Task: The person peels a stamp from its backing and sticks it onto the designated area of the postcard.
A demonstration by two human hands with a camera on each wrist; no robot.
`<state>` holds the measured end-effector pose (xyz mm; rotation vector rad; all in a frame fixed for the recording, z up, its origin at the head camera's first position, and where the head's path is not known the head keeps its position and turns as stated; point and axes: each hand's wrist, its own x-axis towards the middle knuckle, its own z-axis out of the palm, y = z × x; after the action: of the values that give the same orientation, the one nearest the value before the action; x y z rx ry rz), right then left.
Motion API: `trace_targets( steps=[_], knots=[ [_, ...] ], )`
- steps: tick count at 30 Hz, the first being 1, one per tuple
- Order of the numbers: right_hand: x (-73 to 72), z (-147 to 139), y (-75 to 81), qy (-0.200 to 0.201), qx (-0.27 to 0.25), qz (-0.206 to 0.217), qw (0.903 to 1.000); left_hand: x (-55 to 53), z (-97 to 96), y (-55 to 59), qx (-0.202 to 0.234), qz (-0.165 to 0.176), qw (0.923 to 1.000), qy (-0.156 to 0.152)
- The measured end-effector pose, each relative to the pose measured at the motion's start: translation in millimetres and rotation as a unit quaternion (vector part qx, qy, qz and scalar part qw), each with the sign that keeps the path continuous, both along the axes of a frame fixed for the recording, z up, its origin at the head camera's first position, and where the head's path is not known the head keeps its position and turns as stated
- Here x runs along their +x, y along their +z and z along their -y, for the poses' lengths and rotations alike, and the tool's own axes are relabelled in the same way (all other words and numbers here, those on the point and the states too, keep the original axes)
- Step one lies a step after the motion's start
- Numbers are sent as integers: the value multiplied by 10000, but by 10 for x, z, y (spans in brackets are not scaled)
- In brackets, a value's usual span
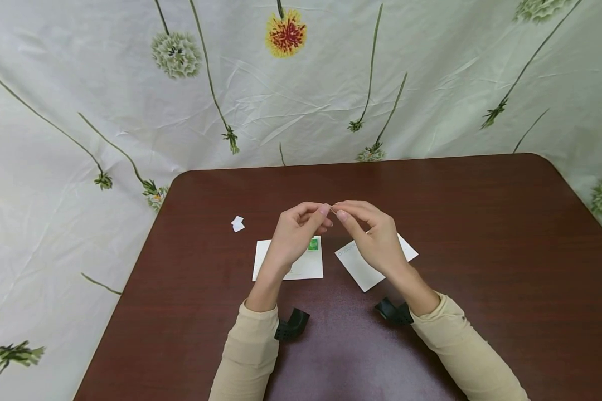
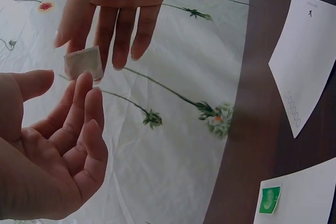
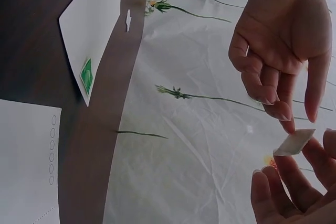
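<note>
Between the fingertips of both hands is a small pale postage stamp (image 2: 84, 62) with toothed edges, its blank side facing the wrist cameras. My left hand (image 1: 292, 236) grips it from one side, and my right hand (image 1: 376, 239) from the other. The stamp (image 3: 295, 142) lies across the right fingers in the right wrist view, and left fingertips meet its upper edge. Beneath the left hand lies a white envelope (image 1: 306, 270) with a green stamp (image 1: 313, 244) in its corner. A second white envelope (image 1: 363, 273), with a row of printed ovals, lies tilted under the right hand.
A small white paper scrap (image 1: 237, 224) lies left of the envelopes on the dark reddish-brown table (image 1: 481, 239). Behind the table hangs a white cloth (image 1: 306, 106) with a flower print. Black wrist mounts (image 1: 292, 324) sit at both sleeves.
</note>
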<state>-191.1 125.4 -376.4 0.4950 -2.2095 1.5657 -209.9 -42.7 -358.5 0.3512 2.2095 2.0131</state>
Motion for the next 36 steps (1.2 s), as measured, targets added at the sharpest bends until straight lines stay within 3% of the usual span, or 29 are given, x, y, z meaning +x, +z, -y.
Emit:
trace_targets(
  steps=[10, 22, 26, 31, 36],
  knots=[
    [-28, 23, -65, -253, 228, -767, 9965, 7, -54, -42, 102, 18, 9999, 133],
    [-62, 27, -74, -520, 386, -1100, 9918, 5, -79, -84, 134, -102, 9998, 105],
    [-59, 16, -62, -506, 191, -864, 9948, 1, -76, -75, 163, -80, 9996, 208],
    [-38, -16, -30, -403, -209, -2, 9990, 2, -72, -61, 208, -67, 9993, 309],
    [-44, -47, -14, -442, -158, 568, 9973, 4, -73, -53, 213, -54, 9992, 342]
  ],
)
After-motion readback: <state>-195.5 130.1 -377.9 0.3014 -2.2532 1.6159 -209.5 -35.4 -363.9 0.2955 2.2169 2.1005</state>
